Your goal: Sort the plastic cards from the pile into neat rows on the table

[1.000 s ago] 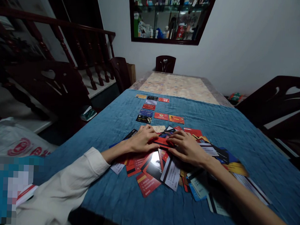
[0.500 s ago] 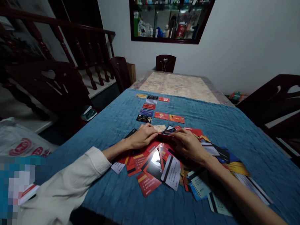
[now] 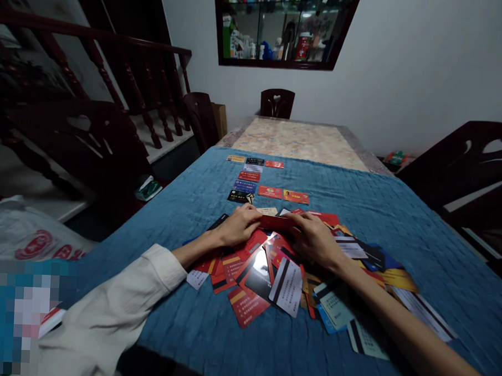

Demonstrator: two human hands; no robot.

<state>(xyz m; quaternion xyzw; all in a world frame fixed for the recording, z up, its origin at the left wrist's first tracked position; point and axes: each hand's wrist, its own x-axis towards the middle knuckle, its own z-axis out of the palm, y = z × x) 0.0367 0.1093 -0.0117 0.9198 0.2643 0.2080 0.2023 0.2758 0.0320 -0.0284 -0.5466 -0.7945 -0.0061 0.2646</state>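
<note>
A loose heap of plastic cards [image 3: 288, 278], red, black, white and blue, lies on the blue quilted cloth [image 3: 358, 204] in front of me. My left hand [image 3: 239, 225] and my right hand [image 3: 313, 238] meet above the heap's far edge. Between their fingertips they pinch a red card [image 3: 276, 222], lifted a little and tilted on edge. Farther off, single cards lie in tidy rows [image 3: 257, 180], among them a red one and an orange one side by side.
Beyond the cloth the bare patterned tabletop [image 3: 298, 143] runs to a dark chair [image 3: 277, 103] at the wall. Dark wooden chairs stand at the left [image 3: 80, 147] and right [image 3: 472, 164]. A white plastic bag [image 3: 20, 236] lies at lower left.
Both hands were flat on the heap, pressing a red card. They have since raised that card off the pile and tilted it up between their fingertips.
</note>
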